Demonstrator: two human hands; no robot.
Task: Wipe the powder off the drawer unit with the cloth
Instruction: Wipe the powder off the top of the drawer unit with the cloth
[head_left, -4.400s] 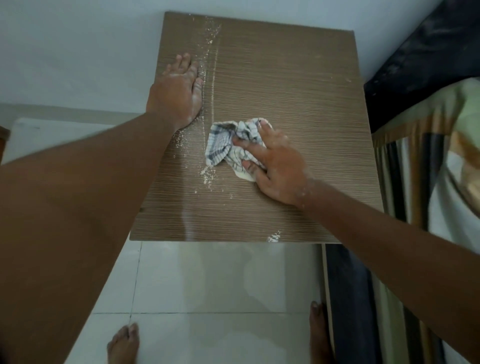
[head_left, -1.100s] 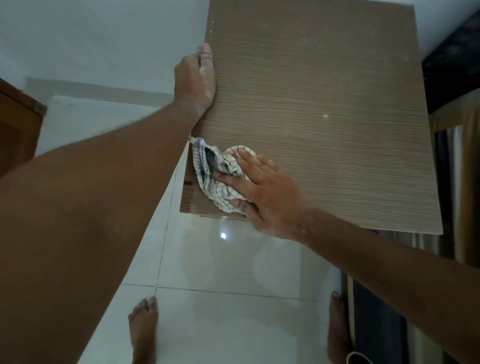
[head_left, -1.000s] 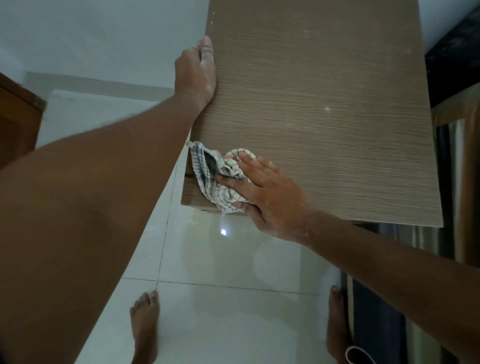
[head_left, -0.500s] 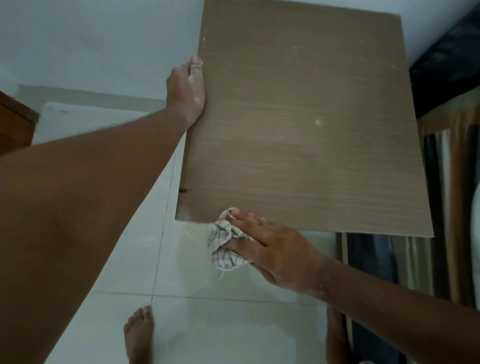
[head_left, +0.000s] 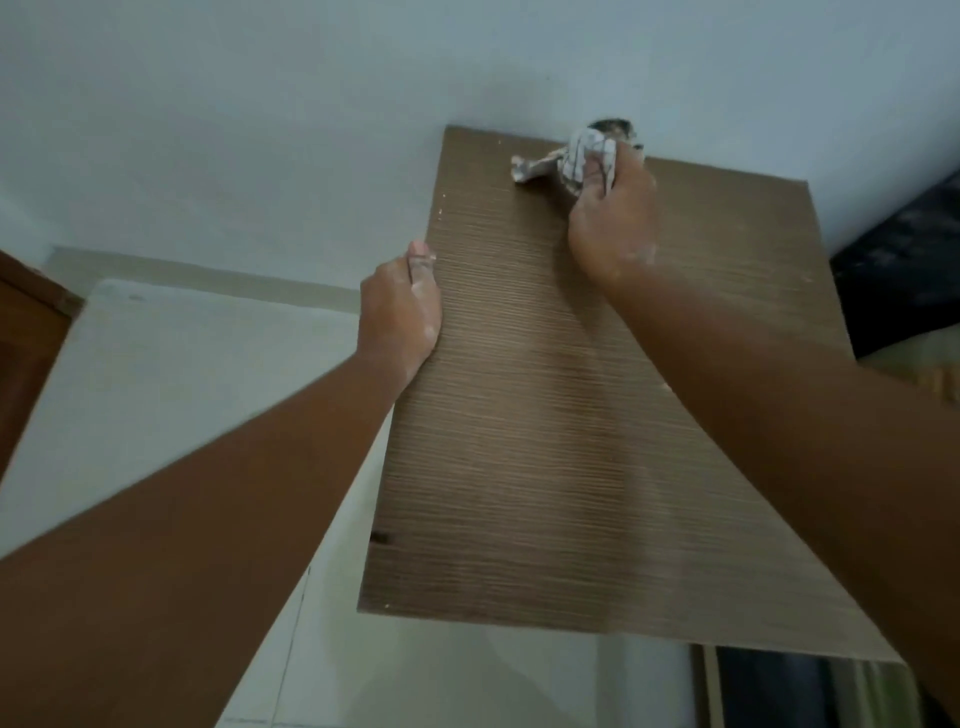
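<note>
Cloth (head_left: 576, 156): clenched in right hand (head_left: 613, 218), now moved from front edge to back edge of drawer unit (head_left: 545, 441). Left hand (head_left: 400, 317): grips left edge. Powder (head_left: 441, 212): specks only.

The right hand (head_left: 613, 223), closed round the crumpled checked white cloth (head_left: 582, 156), sits at the far edge of the brown wood-grain drawer unit (head_left: 519, 467). The pale painted wall (head_left: 311, 130) rises directly behind it and blocks the way forward. To that hand's right the flat top runs bare to its edge, with a bulky black object (head_left: 904, 270) close beyond. The left hand (head_left: 397, 317) clasps the left edge; left of it is open air above the white tiled floor (head_left: 156, 389). Between the hands the top lies open; the right forearm (head_left: 753, 415) spans its right half.
</note>
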